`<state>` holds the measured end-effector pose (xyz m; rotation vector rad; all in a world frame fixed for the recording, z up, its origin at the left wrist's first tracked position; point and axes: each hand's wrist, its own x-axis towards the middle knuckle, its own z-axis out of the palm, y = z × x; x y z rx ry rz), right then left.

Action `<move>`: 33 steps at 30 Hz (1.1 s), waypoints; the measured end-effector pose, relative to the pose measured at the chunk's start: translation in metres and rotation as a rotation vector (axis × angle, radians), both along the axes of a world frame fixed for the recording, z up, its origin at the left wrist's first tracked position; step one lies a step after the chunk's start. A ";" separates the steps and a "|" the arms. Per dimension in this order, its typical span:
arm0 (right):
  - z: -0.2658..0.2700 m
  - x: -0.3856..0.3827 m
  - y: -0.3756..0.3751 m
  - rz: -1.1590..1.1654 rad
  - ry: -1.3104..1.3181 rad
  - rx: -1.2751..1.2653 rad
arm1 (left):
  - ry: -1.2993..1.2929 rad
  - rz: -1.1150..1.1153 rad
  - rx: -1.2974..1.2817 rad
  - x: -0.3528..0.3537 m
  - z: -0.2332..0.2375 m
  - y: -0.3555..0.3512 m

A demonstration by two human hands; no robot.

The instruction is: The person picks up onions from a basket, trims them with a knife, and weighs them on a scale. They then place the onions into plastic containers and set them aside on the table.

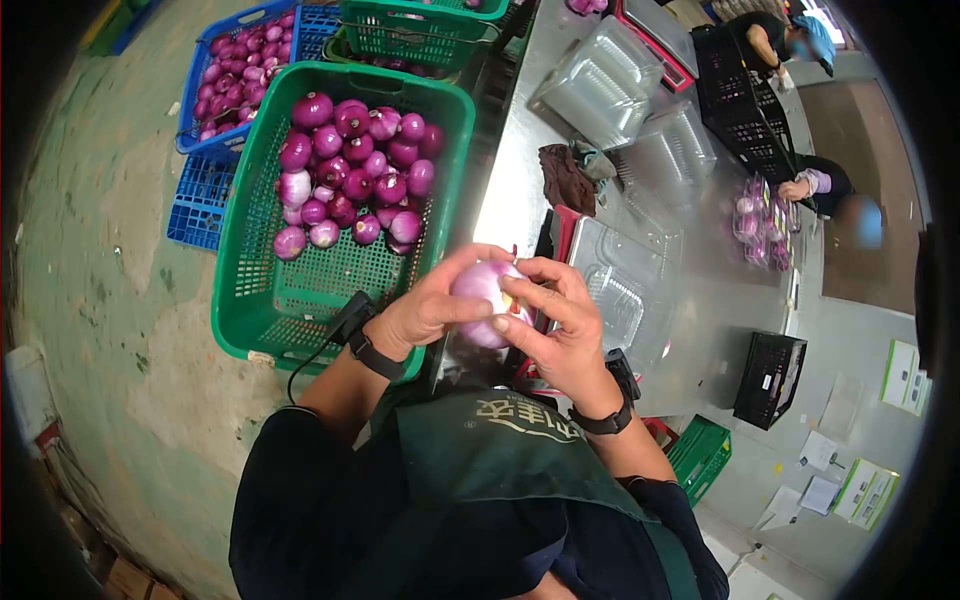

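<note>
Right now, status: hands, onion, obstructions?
Left hand and right hand both on one purple onion. Nothing visibly blocking them. Green crate beside left hand.

Clamshell stacks [605, 85] block the steel tabletop's [725, 300] far side.

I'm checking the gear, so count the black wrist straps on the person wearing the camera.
2. The left strap is just behind the left hand, and the right strap is just behind the right hand. Neither is hidden.
</note>
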<state>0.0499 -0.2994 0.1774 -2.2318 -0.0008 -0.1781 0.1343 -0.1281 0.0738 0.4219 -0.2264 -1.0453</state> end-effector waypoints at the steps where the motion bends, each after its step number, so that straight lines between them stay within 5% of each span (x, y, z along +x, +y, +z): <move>1: -0.002 -0.003 -0.001 0.007 0.018 0.080 | -0.005 -0.003 0.004 -0.004 0.001 -0.001; 7: 0.000 -0.011 0.008 0.046 -0.123 -0.038 | -0.027 -0.270 0.081 -0.027 -0.007 0.014; 14: -0.025 -0.025 0.014 0.090 0.147 -0.249 | 0.084 -0.114 0.127 -0.032 -0.008 0.063; 18: -0.019 -0.017 0.024 0.271 0.189 -0.182 | 0.068 0.031 0.217 -0.029 -0.019 0.071; 24: -0.020 0.006 0.028 0.322 0.150 -0.018 | 0.136 -0.122 0.141 -0.022 -0.001 0.042; 27: -0.010 0.000 0.012 0.248 0.171 -0.012 | -0.049 -0.288 0.243 0.028 -0.037 0.048; 28: -0.007 -0.004 0.006 0.138 0.274 0.139 | -0.130 -0.182 0.552 0.043 -0.058 0.046; 33: 0.022 -0.018 -0.021 -0.288 0.419 0.774 | 0.346 0.268 1.089 0.124 -0.230 0.059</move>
